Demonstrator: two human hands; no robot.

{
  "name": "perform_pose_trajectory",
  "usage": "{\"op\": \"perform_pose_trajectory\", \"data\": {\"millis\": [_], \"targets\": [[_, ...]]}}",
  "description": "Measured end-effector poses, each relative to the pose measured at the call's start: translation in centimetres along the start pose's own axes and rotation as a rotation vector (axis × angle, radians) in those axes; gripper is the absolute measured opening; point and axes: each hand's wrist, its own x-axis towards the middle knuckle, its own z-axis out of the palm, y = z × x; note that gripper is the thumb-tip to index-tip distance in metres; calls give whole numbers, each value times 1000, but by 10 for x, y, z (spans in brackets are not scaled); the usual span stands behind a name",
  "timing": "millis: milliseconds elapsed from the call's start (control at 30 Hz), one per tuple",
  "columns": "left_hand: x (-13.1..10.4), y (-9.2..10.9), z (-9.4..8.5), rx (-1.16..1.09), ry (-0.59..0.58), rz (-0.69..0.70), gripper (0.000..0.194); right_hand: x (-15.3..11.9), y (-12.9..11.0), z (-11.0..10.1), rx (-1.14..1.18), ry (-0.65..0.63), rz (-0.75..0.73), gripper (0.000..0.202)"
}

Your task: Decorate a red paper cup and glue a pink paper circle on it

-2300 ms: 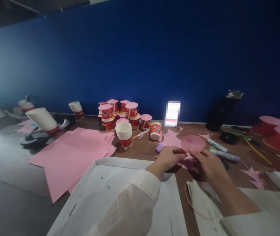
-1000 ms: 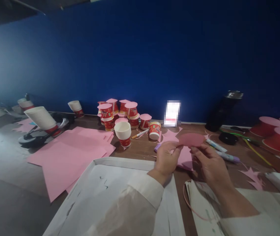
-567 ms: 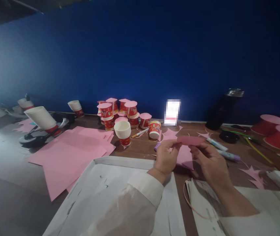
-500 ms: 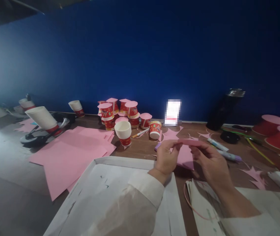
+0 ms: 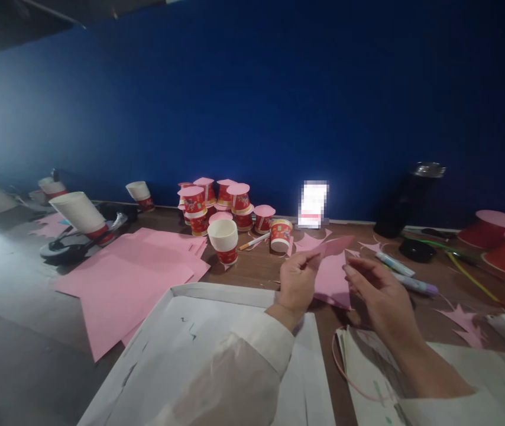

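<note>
My left hand [image 5: 297,283] is closed on a thin piece of pink paper [image 5: 336,244], pinched at its left end between thumb and fingers. The paper tilts up to the right. My right hand [image 5: 381,293] is just right of it, thumb and fingertips together; whether something small is between them I cannot make out. Beneath and behind the hands lies a folded or stacked pink sheet [image 5: 333,281] on the brown table. Two marker-like tubes, one a white tube [image 5: 394,264] and one a purple-capped tube [image 5: 416,286], lie beyond my right hand.
A white tray [image 5: 226,290] is in front, with pink sheets [image 5: 128,266] to its left. Red cups with pink tops [image 5: 193,204] are stacked behind white-and-red paper cups [image 5: 223,239]. A lit phone [image 5: 313,204], black bottle [image 5: 405,201] and pink scraps [image 5: 463,322] are also here.
My right hand has let go of the pink paper's right end and dropped slightly away. The paper now slants upward from my left hand, which has barely moved.
</note>
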Motion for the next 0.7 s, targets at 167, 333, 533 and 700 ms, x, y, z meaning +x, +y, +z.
{"op": "perform_pose_trajectory", "data": {"millis": [167, 333, 533, 700], "targets": [[-2, 2, 5, -19, -74, -91, 14, -1, -6, 2, 19, -29, 54, 42], [-5, 5, 10, -48, -144, -155, 11, -3, -13, 4, -6, -70, 36, 44], [-6, 6, 12, -85, -178, -177, 11, -4, -22, 5, -157, 8, 8, 38], [-6, 3, 12, -83, -168, -171, 11, -3, -24, 4, -245, 47, 14, 38]]}}
